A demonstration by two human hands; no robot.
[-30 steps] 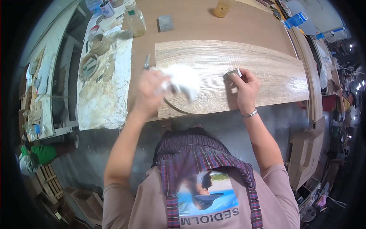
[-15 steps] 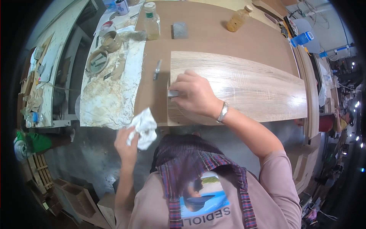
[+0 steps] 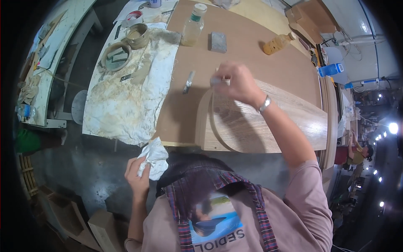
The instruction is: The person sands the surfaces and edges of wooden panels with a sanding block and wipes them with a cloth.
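Observation:
My left hand [image 3: 137, 174] is closed round a crumpled white rag [image 3: 154, 158], off the near edge of the table. My right hand [image 3: 239, 83], slightly blurred, is above the far left end of a wood-grain board [image 3: 273, 119]. Its fingers pinch a small pale grey piece [image 3: 216, 80], whose kind I cannot make out. The board has a rounded left end and lies on a larger wooden panel [image 3: 204, 126]. A thin metal blade [image 3: 189, 82] lies on the brown tabletop to the left of my right hand.
On a stained white cloth [image 3: 117, 109] at left stand a bowl [image 3: 103, 63] with greenish blocks and a tin [image 3: 137, 37]. A clear bottle [image 3: 193, 27], a grey block [image 3: 218, 42] and an amber bottle [image 3: 277, 44] are farther back. Another person [image 3: 357, 153] is at far right.
My right hand has lifted away from the board's left end and moved farther back, still pinching the small piece. The view has shifted. The rag remains in my left hand.

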